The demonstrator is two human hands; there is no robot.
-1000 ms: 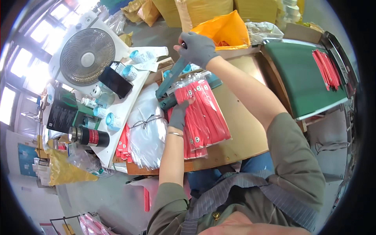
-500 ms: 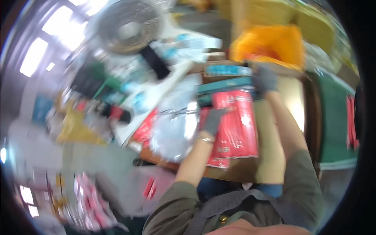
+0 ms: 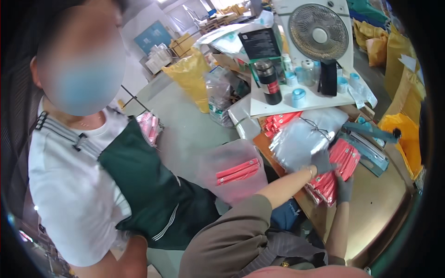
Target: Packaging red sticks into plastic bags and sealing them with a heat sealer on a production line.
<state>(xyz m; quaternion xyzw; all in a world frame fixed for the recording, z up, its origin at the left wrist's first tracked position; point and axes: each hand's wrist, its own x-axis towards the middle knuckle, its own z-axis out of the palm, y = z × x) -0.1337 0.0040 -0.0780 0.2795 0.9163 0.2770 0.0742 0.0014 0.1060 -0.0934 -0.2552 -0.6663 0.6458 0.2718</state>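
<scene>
Red flat packs in clear plastic [image 3: 344, 158] lie overlapping near the front of the brown table. My left hand [image 3: 323, 162], in a grey glove with bare fingertips, grips the left side of the upper pack. On the right edge of the packs, my right hand [image 3: 344, 187], gloved alike, has its thumb and fingers closed on the plastic. Just beyond them is a teal bag sealer [image 3: 368, 155], its long arm raised. A stack of clear plastic bags [image 3: 294, 143] sits left of the packs, with eyeglasses [image 3: 316, 127] on top.
A co-worker in a dark green apron [image 3: 143, 171] stands close on my left. A translucent bin [image 3: 236, 178] with red packs is between us. The white table [image 3: 273, 107] holds a fan [image 3: 319, 32], a thermos [image 3: 268, 83] and tape rolls. A yellow sack [image 3: 403, 143] stands right.
My view has swung left, bringing the co-worker into sight. My right hand has come from beside the sealer to the red packs. My left hand stays at the packs.
</scene>
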